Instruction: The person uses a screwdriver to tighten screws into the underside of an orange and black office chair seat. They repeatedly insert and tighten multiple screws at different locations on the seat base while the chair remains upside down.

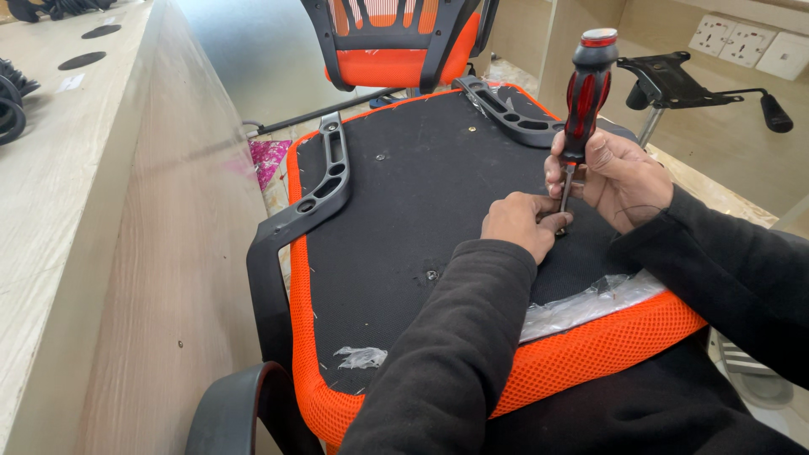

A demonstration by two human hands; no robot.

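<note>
An upturned office chair seat (404, 194) lies before me, black cloth underside up, orange mesh around its edge. My right hand (611, 173) grips a screwdriver (587, 88) with a red and black handle, held upright with its tip on the seat's underside. My left hand (521, 221) rests on the cloth with its fingertips pinched around the screwdriver's tip; whatever sits under the tip is hidden. Black plastic armrests (324, 190) are fixed at the left and far right (510, 109) of the seat.
A pale wooden bench (93, 219) runs along the left with round holes and black parts on top. An orange and black chair back (396, 42) stands beyond the seat. A black metal seat plate with a lever (683, 84) lies at the right, wall sockets (746, 42) behind it.
</note>
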